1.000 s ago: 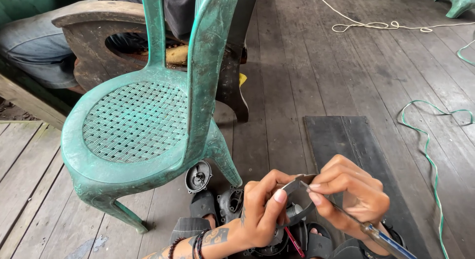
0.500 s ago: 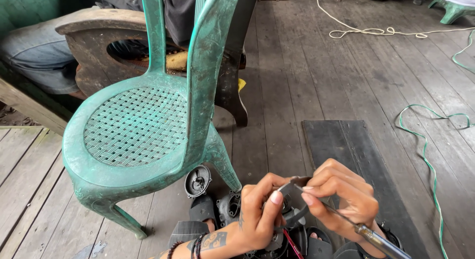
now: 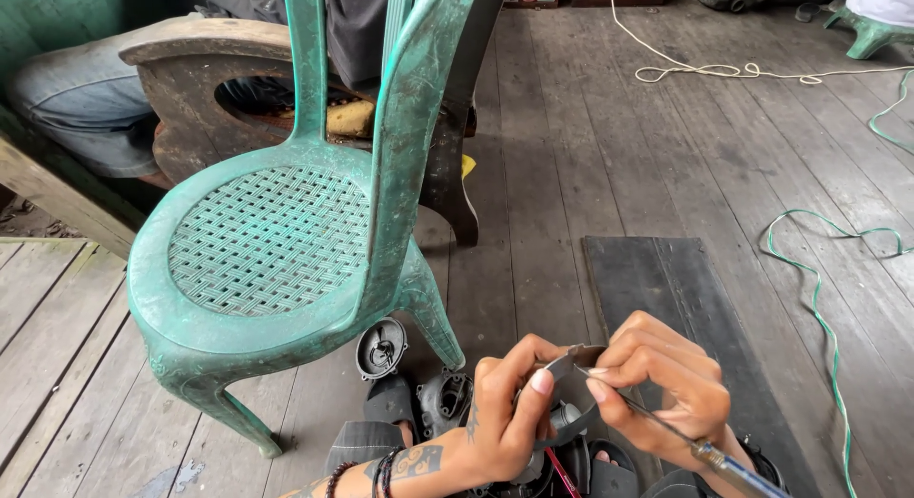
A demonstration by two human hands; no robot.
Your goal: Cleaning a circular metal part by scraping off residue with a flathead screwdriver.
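Note:
My left hand (image 3: 509,417) grips a small dark grey part (image 3: 571,384) with a round metal piece, held low in the middle of the view. My right hand (image 3: 657,388) pinches a thin tool (image 3: 709,450) with a blue handle, its tip laid against the top of that part. Both hands meet over it, thumbs and fingertips touching its rim. Beaded bracelets sit on my left wrist. Below the hands lie dark machine parts (image 3: 443,398), partly hidden.
A green plastic chair (image 3: 276,250) stands close on the left. A round black cap (image 3: 381,348) lies on the wooden floor beside its leg. A dark board (image 3: 666,279) lies to the right, a green cord (image 3: 828,308) and white rope (image 3: 724,71) beyond. A seated person (image 3: 86,98) is behind.
The view has tilted down and shifted slightly; my hands stay joined on the grey part, with the tool's tip still on it. No object has changed place.

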